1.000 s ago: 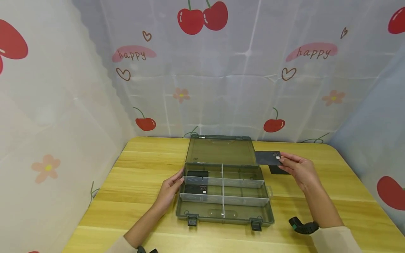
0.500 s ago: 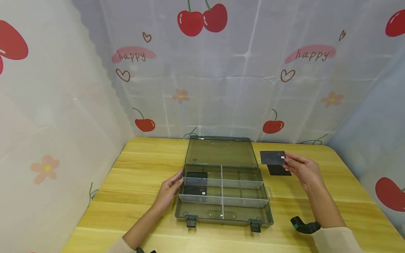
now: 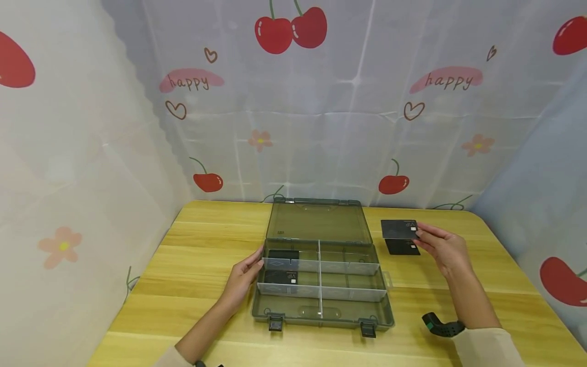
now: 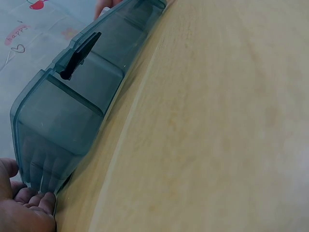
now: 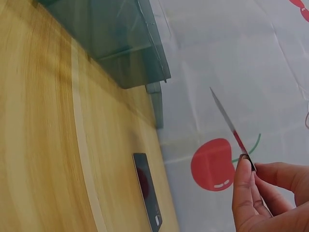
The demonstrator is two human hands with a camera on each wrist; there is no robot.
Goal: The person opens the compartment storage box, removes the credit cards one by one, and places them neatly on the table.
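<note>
While the right hand point(image 3: 447, 251) pinches a thin black rectangular card with pale VIP print and a white square point(image 3: 398, 229) by one short end, main risk I see is slip or pivot: fingertips carry only that end, rest hangs free. Card is in the air right of the box, near the lid's side; right wrist view shows it clear of the yellow wood-grain table point(image 3: 192, 239).

Left hand point(image 3: 243, 278) grips the left side of a see-through grey-green plastic box with six compartments point(image 3: 321, 322), fingers curled against it. If that hold loosens, I'd expect any knock to skate the box.

Other hazards, my read: too low a path leftward could clip the flat see-through green plastic lid point(image 3: 318, 221) or snag a translucent whitish plastic divider point(image 3: 353, 294). Dipping where it is could nudge the second black VIP-type card point(image 3: 402, 248), which lies on the table, partly hidden by the held one in head view, apart from it in right wrist view.

Pointing: long axis runs left-right, roughly parallel to the box front. Free short end points left, toward the lid; white-square end sits at the fingers. Printed face is toward the head camera, VIP upside down to me; right wrist gets it nearly edge-on
</note>
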